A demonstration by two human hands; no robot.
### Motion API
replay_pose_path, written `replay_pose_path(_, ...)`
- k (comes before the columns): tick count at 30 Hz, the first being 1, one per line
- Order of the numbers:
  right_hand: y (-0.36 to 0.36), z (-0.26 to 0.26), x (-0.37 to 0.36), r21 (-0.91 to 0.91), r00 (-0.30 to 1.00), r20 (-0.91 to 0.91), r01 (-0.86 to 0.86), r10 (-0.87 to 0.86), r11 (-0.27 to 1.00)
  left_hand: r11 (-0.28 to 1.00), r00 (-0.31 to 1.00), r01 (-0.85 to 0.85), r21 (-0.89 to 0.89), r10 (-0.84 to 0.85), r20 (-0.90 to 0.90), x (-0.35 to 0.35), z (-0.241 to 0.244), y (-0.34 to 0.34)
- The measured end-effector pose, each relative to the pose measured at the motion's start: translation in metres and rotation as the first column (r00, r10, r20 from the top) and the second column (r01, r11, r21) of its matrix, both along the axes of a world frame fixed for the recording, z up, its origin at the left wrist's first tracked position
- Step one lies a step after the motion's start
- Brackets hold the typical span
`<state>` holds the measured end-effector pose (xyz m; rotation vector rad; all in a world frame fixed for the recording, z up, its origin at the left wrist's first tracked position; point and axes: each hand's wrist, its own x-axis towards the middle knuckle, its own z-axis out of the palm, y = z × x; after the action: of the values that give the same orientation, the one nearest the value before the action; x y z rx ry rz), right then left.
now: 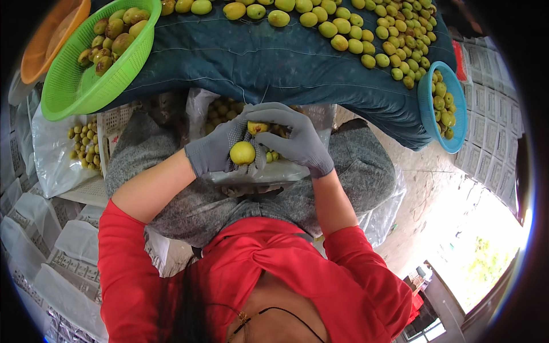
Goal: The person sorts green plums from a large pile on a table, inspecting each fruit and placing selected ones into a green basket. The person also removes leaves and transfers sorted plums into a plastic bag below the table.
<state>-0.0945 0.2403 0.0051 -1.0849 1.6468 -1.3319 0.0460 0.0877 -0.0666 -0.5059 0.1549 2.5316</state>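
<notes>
My left hand, in a grey glove, holds a round yellow-green fruit at its palm side. My right hand, gloved alike, curves over a second fruit with a reddish-brown patch, held between the two hands. The gloves meet at the top, and some fingers are hidden. Below them, between my knees, a container lined with clear plastic holds more fruit. Beyond my hands, many green and yellow fruits lie on a table covered in dark blue-green cloth.
A green plastic basket with browned fruits stands at the table's left, beside an orange basket. A blue basket of fruit sits at its right edge. Left of my leg, a white crate stands by a plastic bag of fruit.
</notes>
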Motion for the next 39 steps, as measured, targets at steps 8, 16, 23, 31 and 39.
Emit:
replay_pose_path(8, 0.019, 0.002, 0.003, 0.21, 0.723, 0.583, 0.307, -0.371, 0.928, 0.486, 0.866, 0.41, -0.772, -0.474, 0.162, -0.009, -0.033, 0.007)
replay_pose_path(16, 0.051, -0.083, -0.007, 0.27, 0.802, -0.512, 0.491, -0.308, 0.828, -0.4, 0.574, 0.056, -0.915, -0.737, 0.357, -0.03, -0.017, 0.004)
replay_pose_path(23, -0.119, 0.007, -0.148, -0.234, 0.616, -0.655, 0.385, -0.437, 0.893, -0.775, 0.986, -0.127, -0.619, -0.029, -0.167, -0.095, 0.058, -0.073)
replay_pose_path(31, -0.135, -0.046, -0.132, -0.039, 0.523, -0.847, 0.114, -0.093, 0.993, -0.644, 0.985, -0.152, -0.75, -0.04, -0.165, -0.113, 0.024, -0.109)
replay_pose_path(39, -0.006, -0.028, -0.129, 0.165, 0.536, -0.779, 0.676, -0.325, 0.718, -0.547, 0.995, -0.058, -0.835, -0.104, -0.001, -0.116, 0.055, -0.096)
